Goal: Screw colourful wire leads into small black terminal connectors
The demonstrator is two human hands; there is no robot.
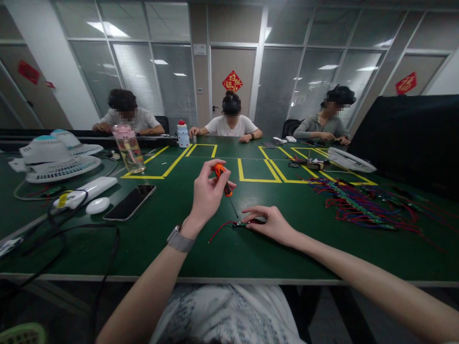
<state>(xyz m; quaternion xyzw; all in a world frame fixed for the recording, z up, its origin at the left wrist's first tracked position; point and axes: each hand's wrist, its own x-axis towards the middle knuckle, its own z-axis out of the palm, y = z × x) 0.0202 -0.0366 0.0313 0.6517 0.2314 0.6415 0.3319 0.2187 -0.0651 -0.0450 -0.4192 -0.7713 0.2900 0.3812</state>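
My left hand (210, 186) is closed round the orange and black handle of a screwdriver (220, 173). Its thin shaft slants down, and the tip meets or hovers just over a small green circuit board (239, 224) on the table; contact is too small to tell. My right hand (271, 223) pinches the board's right end, thumb and fingers pressed against it. From the board's left side a red wire (218, 229) curves out over the tabletop. Dark wires show partly under my right fingers.
Many wired circuit boards (360, 202) lie in a row at right, near a dark monitor-like panel (417, 145). To the left are a phone (130, 202), a white mouse (98, 205), cables, fans (59, 163) and a drink cup (129, 150). Several people sit across the green table (202, 263).
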